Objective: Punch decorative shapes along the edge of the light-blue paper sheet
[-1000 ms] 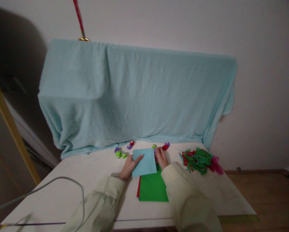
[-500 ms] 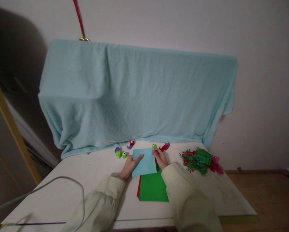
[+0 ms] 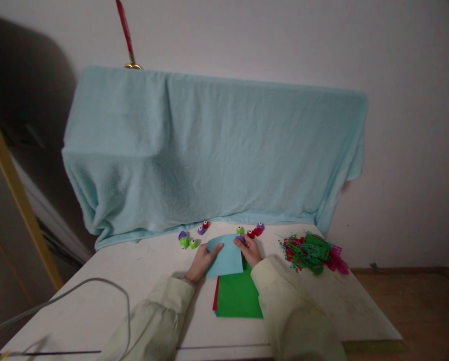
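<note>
My left hand (image 3: pixel 202 261) pinches the left side of a light blue sheet of paper (image 3: pixel 226 258), thumb lying on top. The sheet's upper edge bows slightly. At its upper right corner, my right hand (image 3: pixel 250 249) is closed on a small purple piece (image 3: pixel 240 238), which sits against the paper; its exact kind is too small to make out. Below the blue sheet lies a stack of coloured paper with a green sheet (image 3: pixel 239 296) on top and a red edge showing at the left. My right sleeve covers part of the stack.
Small purple, green and red pieces with eye-like spots, such as a green one (image 3: pixel 184 242) and a red one (image 3: pixel 259 231), lie along the back. A tangled heap of perforated coloured strips (image 3: pixel 312 253) is at right. A grey cable (image 3: pixel 107 282) crosses the left; a blue cloth (image 3: pixel 224 150) hangs behind.
The purple piece at the corner of the blue sheet shows more clearly now, with my right fingers slightly lower around it. The sheet's upper edge has become more curved.
</note>
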Tool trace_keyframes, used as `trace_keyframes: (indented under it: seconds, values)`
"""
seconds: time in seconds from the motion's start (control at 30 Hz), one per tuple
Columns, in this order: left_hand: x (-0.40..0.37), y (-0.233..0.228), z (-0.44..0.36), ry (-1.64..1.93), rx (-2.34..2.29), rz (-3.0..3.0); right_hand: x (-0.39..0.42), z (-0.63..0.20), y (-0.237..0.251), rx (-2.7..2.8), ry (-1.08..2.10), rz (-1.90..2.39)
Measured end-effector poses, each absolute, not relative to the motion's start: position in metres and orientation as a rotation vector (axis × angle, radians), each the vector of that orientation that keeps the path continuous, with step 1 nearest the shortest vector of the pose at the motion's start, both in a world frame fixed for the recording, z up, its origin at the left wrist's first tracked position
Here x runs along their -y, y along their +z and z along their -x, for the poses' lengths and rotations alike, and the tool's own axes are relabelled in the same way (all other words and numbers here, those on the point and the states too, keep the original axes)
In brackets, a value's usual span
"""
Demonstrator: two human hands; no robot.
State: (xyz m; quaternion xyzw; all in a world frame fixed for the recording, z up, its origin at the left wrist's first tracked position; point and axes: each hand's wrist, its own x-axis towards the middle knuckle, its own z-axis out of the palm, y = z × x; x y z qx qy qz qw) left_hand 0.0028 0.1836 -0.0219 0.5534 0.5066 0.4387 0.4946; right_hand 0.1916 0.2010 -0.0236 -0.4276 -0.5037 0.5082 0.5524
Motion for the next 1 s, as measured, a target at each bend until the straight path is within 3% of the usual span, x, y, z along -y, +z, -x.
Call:
trace_keyframes:
  seconds: [1.0]
  values:
    - [-0.1836,-0.0269,-0.0042,1.042,-1.161,-1.343,-0.2004,-0.1902,-0.0291,1.233,1.115,1.058]
